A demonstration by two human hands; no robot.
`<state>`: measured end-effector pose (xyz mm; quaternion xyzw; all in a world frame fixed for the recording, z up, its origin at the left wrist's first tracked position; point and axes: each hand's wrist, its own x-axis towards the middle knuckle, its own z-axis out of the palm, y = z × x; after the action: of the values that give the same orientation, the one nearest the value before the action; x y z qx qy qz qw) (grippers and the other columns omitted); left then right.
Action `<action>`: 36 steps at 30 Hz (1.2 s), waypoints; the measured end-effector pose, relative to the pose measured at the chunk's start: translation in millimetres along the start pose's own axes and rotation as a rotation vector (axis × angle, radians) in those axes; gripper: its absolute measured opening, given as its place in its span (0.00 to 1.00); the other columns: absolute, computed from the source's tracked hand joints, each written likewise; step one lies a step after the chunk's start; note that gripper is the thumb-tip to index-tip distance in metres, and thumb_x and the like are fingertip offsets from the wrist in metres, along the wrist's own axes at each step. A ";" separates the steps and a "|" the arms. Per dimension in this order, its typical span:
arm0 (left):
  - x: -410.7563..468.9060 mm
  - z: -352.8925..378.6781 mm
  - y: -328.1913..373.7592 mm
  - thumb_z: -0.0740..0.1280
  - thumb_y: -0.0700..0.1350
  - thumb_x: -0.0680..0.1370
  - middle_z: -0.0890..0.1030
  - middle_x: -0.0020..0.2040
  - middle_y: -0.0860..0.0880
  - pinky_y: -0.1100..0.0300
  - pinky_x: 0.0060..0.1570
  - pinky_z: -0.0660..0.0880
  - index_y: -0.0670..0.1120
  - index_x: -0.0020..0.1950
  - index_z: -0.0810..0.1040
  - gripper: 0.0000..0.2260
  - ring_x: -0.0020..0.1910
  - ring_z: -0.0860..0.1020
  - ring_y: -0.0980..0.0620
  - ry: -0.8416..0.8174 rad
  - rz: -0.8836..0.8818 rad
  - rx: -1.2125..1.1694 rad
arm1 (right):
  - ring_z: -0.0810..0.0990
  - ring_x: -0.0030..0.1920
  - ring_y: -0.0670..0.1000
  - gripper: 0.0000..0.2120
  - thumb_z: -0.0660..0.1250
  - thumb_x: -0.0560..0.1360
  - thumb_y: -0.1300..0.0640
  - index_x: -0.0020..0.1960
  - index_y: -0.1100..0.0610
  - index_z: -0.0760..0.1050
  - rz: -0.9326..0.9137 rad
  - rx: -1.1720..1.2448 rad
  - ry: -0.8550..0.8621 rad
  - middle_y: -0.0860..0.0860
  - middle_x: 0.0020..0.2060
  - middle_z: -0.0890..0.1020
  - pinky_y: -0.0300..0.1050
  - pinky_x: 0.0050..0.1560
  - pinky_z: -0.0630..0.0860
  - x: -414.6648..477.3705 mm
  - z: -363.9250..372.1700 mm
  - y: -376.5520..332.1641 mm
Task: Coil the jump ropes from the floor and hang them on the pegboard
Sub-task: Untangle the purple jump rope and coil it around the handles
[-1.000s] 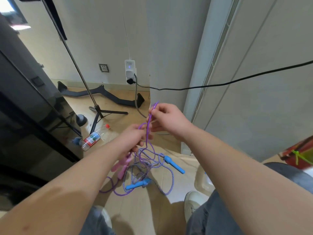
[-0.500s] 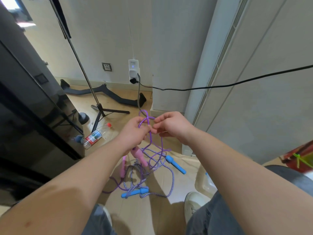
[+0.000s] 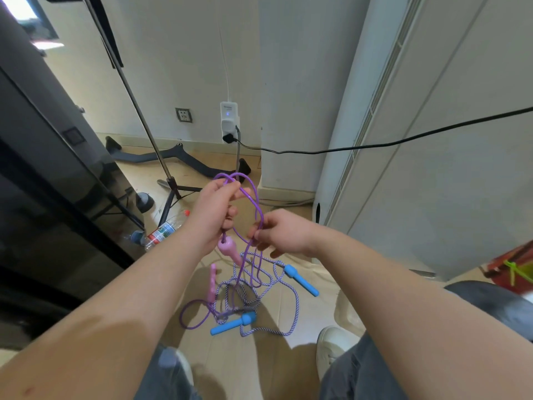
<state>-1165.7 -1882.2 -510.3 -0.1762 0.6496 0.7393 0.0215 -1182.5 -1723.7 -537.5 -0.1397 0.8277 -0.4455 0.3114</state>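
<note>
Head view only. Gripping loops of purple rope [image 3: 258, 207] up high in L hand [image 3: 212, 216], curled round them, w/ one pink handle [image 3: 227, 249] dangling just below. Pinching a strand lower down w/ R hand [image 3: 284, 235], no longer level beside L as 0.5 s ago. Reads as another loop being drawn; puts coil approx. half built. Leaves rest of purple rope, 2nd pink handle [image 3: 212, 281] and blue-handled rope [image 3: 301, 280] tangled on floor. No pegboard visible.

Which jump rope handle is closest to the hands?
The pink handle hanging from the purple rope just under the left hand. The other pink handle and both blue handles lie farther down.
</note>
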 end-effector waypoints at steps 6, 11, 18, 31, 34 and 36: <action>-2.2 -0.8 -15.7 0.57 0.57 0.82 0.81 0.33 0.52 0.68 0.21 0.53 0.47 0.54 0.74 0.15 0.20 0.61 0.58 -0.100 -0.297 0.120 | 0.81 0.35 0.53 0.07 0.59 0.83 0.63 0.51 0.58 0.76 -0.164 0.600 0.256 0.57 0.37 0.78 0.54 0.46 0.82 -5.3 -25.5 -26.0; -12.4 10.4 -24.8 0.57 0.43 0.80 0.85 0.40 0.47 0.65 0.23 0.55 0.43 0.54 0.77 0.10 0.24 0.62 0.55 -0.270 -0.313 0.368 | 0.82 0.34 0.52 0.07 0.57 0.83 0.63 0.55 0.59 0.75 -0.217 0.831 0.423 0.56 0.36 0.78 0.50 0.42 0.83 -4.8 -37.8 -28.2; -10.0 7.7 -21.0 0.58 0.35 0.81 0.80 0.38 0.45 0.67 0.21 0.58 0.43 0.49 0.76 0.09 0.26 0.64 0.57 -0.210 -0.122 0.183 | 0.81 0.34 0.54 0.08 0.60 0.82 0.57 0.52 0.61 0.75 0.033 0.845 0.423 0.57 0.37 0.80 0.53 0.45 0.82 -8.6 -44.7 -23.2; -8.5 -0.8 -3.0 0.58 0.34 0.82 0.82 0.40 0.44 0.69 0.21 0.58 0.44 0.50 0.72 0.07 0.25 0.63 0.58 -0.174 -0.025 -0.270 | 0.82 0.56 0.50 0.24 0.67 0.78 0.56 0.74 0.51 0.69 0.130 -0.002 -0.210 0.49 0.58 0.82 0.52 0.51 0.83 -2.8 5.1 3.9; -8.6 -2.9 -0.4 0.59 0.34 0.82 0.82 0.42 0.43 0.68 0.22 0.58 0.45 0.50 0.71 0.07 0.25 0.63 0.58 -0.173 -0.033 -0.303 | 0.82 0.54 0.51 0.16 0.67 0.78 0.53 0.65 0.46 0.76 0.086 -0.057 -0.208 0.50 0.54 0.81 0.54 0.51 0.83 -4.6 11.3 2.2; -8.3 -3.6 0.9 0.58 0.35 0.82 0.82 0.42 0.42 0.68 0.22 0.57 0.46 0.49 0.71 0.07 0.25 0.62 0.58 -0.180 -0.038 -0.329 | 0.80 0.49 0.51 0.20 0.68 0.78 0.51 0.69 0.47 0.73 0.072 -0.046 -0.144 0.51 0.53 0.80 0.52 0.47 0.83 -2.5 14.7 2.2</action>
<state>-1157.3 -1884.1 -507.4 -0.1228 0.5118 0.8478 0.0643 -1171.1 -1730.8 -544.3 -0.1484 0.8177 -0.4036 0.3827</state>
